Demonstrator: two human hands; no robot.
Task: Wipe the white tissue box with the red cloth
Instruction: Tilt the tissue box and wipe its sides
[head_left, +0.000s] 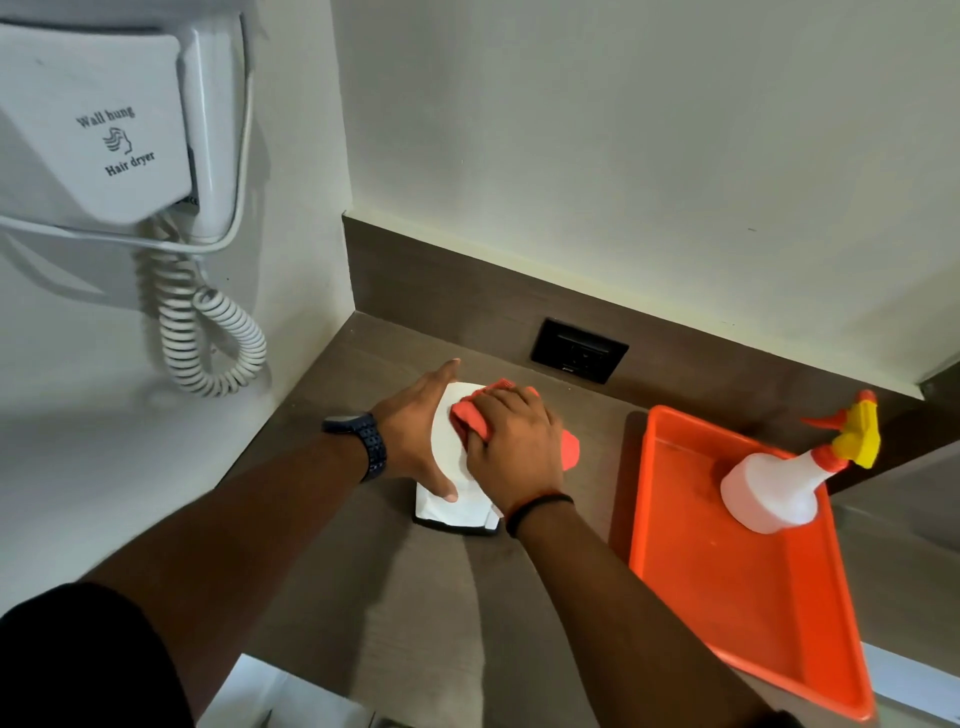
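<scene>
- White tissue box (453, 470) sits on the dark wood-grain counter (415, 597), near the back left corner, just in front of the black wall socket (578, 350).
- Box has a dark base edge showing at its near side; top and near face are white.
- My left hand (415, 431) is laid along the box's left side, palm against it, fingers stretched toward the back, thumb down over the near top face. Open-handed brace, not a closed grasp.
- My right hand (514, 441) is pressed flat on top of the box with the red cloth (470, 415) bunched under the palm and fingers. Fingers curled down over the cloth, holding it against the box top.
- Cloth pokes out past the fingertips at the back and bulges out on the right side of the hand.
- Black watch (363, 441) on my left wrist, thin black band (535, 506) on my right wrist.
- Orange tray (737, 597) sits on the counter to the right of the box, apart from it.
- White spray bottle (774, 483) with a yellow and red trigger head stands in the tray's far end, leaning toward the right.
- White wall-hung hair dryer (104, 130) with a coiled cord (208, 332) is mounted on the left wall, above the counter.
</scene>
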